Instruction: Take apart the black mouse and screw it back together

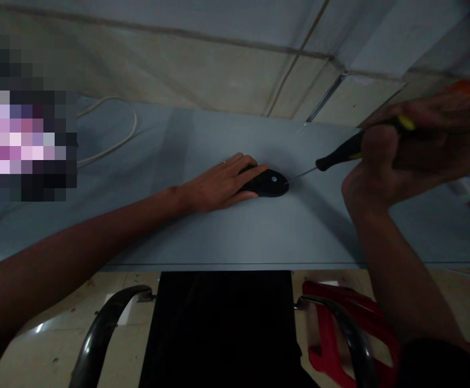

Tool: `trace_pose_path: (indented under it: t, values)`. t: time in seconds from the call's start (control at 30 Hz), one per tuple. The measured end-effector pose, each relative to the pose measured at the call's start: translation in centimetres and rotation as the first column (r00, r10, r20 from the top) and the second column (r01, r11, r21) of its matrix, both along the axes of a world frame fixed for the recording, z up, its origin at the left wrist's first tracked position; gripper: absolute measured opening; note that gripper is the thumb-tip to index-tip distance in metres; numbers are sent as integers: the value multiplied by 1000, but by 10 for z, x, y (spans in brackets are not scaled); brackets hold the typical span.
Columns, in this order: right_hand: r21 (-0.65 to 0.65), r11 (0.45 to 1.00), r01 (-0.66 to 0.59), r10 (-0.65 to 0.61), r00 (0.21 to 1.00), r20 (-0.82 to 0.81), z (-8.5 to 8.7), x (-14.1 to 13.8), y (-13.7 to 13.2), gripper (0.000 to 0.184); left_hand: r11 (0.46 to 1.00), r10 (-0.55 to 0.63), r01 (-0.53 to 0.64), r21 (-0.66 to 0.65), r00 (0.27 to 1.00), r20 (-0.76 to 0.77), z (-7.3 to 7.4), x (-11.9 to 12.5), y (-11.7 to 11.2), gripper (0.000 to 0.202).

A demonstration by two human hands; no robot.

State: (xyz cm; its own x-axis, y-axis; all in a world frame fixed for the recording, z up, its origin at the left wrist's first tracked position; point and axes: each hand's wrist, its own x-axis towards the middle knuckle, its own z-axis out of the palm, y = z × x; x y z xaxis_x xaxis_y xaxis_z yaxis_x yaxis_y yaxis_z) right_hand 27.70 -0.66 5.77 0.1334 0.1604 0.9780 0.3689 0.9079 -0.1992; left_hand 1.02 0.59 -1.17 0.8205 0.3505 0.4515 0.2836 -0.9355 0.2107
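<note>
A black computer mouse [267, 186] lies on the grey table, with a small pale round spot on the end that faces right. My left hand [222, 186] is closed around its left part and presses it to the tabletop, hiding that end. In my right hand [404, 145] is a screwdriver [339, 151] with a black and yellow handle, held at a slant. Its thin metal shaft points down and left, and the tip appears to touch the right end of the mouse. An orange patch shows, blurred, at the top of my right hand.
The grey table [214, 237] runs along a tiled wall [202, 70]. A white cable [132, 132] loops at the left beside a blurred-out area. Below the table's front edge are dark chair armrests [101, 328] and a red plastic stool [327, 334]. Partly hidden items lie at the far right.
</note>
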Motion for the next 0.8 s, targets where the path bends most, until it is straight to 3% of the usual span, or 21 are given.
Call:
trace_pose_path:
  t: [0.1, 0.2, 0.4, 0.53, 0.6, 0.73, 0.8]
  values:
    - [-134, 991, 22, -33, 996, -83, 0, -2, -6, 28, 1000, 0, 0, -7, 1000, 2, 0, 1, 1, 64]
    - [-132, 990, -52, 43, 997, -71, -1, -8, -7, 20, 1000, 0, 0, 2, 1000, -2, 1, 1, 1, 65]
    - [-129, 971, -202, 210, 977, 48, 4, -12, 4, 22, 1000, 8, -8, -24, 1000, -13, 1, -1, 1, 64]
    - [-20, 1000, -19, 21, 993, 113, 5, -2, 3, 23, 1000, 6, -6, -16, 1000, -1, 0, -1, 2, 65]
    - [-44, 999, 16, -11, 993, 118, 5, -3, 0, 24, 1000, 8, -8, 0, 1000, -10, 0, -1, 2, 65]
    - [-134, 975, -176, 192, 975, 116, 6, -13, -6, 26, 1000, 18, -18, 2, 1000, -20, 1, 0, 2, 66]
    - [-150, 970, -193, 211, 970, 119, 6, -16, -8, 32, 1000, 21, -21, -4, 1000, -18, 1, 0, 1, 65]
